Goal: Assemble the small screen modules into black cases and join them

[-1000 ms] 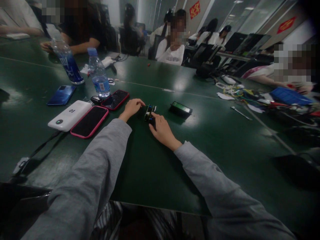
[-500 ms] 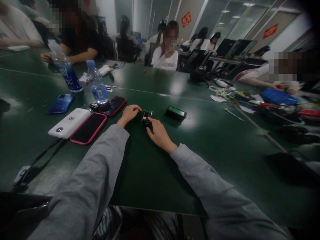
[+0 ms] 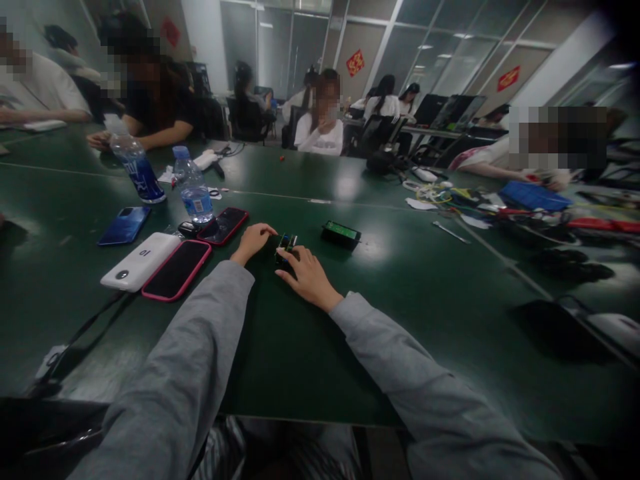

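Observation:
A small circuit board (image 3: 287, 240) with blue parts and a pale metal edge lies on the dark green table. My right hand (image 3: 307, 277) reaches over its near end, index finger across the board and thumb below, with that end between them. Part of the board is hidden under these fingers. At the board's left side is my left hand (image 3: 253, 241), fingers stretched towards it and lightly bent; whether the tips touch it is too small to tell. A black-framed green module (image 3: 341, 233), like a display, rests to the right of the board.
Left of my hands lie a red-edged phone (image 3: 225, 225), a pink-cased phone (image 3: 177, 270), a white power bank (image 3: 140, 261) and a blue phone (image 3: 124, 225). Two bottles stand behind, including a clear one (image 3: 194, 190). Tangled wires (image 3: 445, 197) and a blue box (image 3: 535, 197) lie right. People sit around.
My right hand's fingers have shifted left across the board, and the index finger now lies over it. My left hand stays beside the board. The whole view has tilted slightly.

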{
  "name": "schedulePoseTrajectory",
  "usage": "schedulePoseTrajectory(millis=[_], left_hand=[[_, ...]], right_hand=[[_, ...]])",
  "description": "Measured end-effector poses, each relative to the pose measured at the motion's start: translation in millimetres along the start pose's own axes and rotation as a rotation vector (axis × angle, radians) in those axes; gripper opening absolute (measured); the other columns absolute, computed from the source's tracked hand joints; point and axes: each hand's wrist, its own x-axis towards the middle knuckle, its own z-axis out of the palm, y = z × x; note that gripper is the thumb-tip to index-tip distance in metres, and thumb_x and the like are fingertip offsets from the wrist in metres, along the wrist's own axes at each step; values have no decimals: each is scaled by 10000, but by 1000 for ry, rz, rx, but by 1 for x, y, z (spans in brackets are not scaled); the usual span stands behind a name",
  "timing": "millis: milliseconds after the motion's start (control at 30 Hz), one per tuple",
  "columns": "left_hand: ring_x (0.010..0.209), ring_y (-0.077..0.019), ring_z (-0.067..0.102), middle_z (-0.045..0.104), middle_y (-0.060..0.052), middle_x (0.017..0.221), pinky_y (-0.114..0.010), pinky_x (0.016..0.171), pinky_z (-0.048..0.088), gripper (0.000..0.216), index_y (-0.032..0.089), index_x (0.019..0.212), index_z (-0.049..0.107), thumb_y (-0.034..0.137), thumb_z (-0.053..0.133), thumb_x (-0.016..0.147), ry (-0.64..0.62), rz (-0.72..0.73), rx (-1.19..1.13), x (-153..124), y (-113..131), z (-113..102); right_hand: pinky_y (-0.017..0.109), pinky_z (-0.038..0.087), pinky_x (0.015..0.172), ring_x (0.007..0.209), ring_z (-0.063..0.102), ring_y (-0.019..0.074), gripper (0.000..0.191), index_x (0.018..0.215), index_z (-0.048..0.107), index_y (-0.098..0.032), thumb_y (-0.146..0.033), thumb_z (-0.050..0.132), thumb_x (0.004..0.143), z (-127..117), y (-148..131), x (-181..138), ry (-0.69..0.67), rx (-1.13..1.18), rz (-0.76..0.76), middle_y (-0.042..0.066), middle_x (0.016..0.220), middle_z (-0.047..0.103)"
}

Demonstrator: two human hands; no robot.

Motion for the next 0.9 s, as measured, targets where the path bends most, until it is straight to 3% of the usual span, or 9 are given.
schedulePoseTrajectory(millis=[300, 433, 533, 700, 900], left_hand=[[1021, -182, 645, 732, -31, 1089, -314, 959, 483, 294, 240, 924, 750, 181, 468, 867, 8, 1, 19, -2, -1, 1], [1021, -176, 644, 737, -24, 1062, -304, 963, 480, 315, 231, 914, 755, 156, 453, 867, -1, 35, 39, 0, -2, 2], [1017, -172, 645, 739, -23, 1050, -300, 964, 480, 327, 227, 906, 758, 141, 446, 867, 6, 55, 39, 1, -3, 3], [1011, -175, 644, 740, -20, 1041, -310, 962, 481, 320, 229, 904, 759, 140, 455, 862, 9, 58, 43, 3, -5, 5], [997, -175, 645, 738, -23, 1044, -313, 954, 481, 310, 224, 908, 758, 153, 459, 867, 7, 81, 34, 4, -6, 5]], right_hand=[[393, 478, 852, 1049, 520, 249, 513, 1360, 457, -211, -545, 443, 970, -1, 0, 0, -20, 61, -32, 115, 1203, 527], [355, 448, 823, 949, 529, 219, 359, 1081, 588, -172, -492, 454, 985, -1, 2, 1, 49, 113, -19, 88, 1033, 580], [336, 424, 777, 888, 521, 208, 300, 918, 585, -180, -446, 468, 989, 0, 5, 0, 98, 121, -7, 71, 933, 580], [325, 406, 775, 879, 513, 198, 179, 927, 577, -182, -293, 456, 998, 2, 7, 0, 119, 142, -58, 68, 941, 579], [317, 398, 765, 882, 509, 193, 167, 928, 580, -177, -290, 475, 992, 2, 6, 0, 96, 137, -82, 69, 964, 577]])
